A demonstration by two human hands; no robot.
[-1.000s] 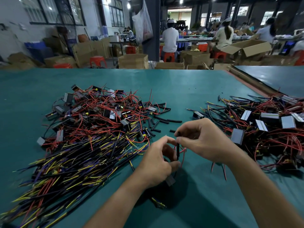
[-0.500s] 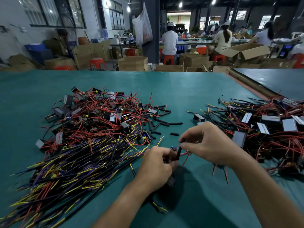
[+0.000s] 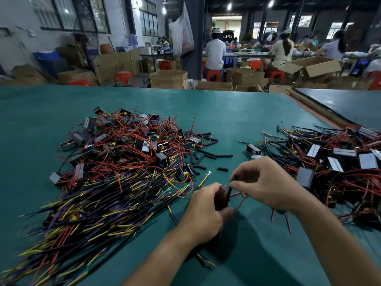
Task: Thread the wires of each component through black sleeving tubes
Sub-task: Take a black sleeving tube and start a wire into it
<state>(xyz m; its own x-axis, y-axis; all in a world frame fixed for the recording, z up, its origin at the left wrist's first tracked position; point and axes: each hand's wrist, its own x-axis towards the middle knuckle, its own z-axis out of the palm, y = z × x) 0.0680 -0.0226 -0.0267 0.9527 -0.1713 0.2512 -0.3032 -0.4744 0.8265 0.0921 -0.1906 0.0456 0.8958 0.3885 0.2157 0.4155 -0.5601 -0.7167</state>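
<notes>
Two heaps flank the hands on the green surface (image 3: 226, 112). At the left lies a tangle of components (image 3: 123, 162) with red, yellow and purple leads, and short loose tubes (image 3: 206, 153) sit at its right edge. The left hand (image 3: 206, 211) is fisted, knuckles up, round red wires (image 3: 241, 200). A black sleeving tube (image 3: 228, 195) stands nearly upright against its fingers. The right hand (image 3: 266, 184) pinches the tube's top between thumb and forefinger. Farther right lies the second heap (image 3: 329, 162).
</notes>
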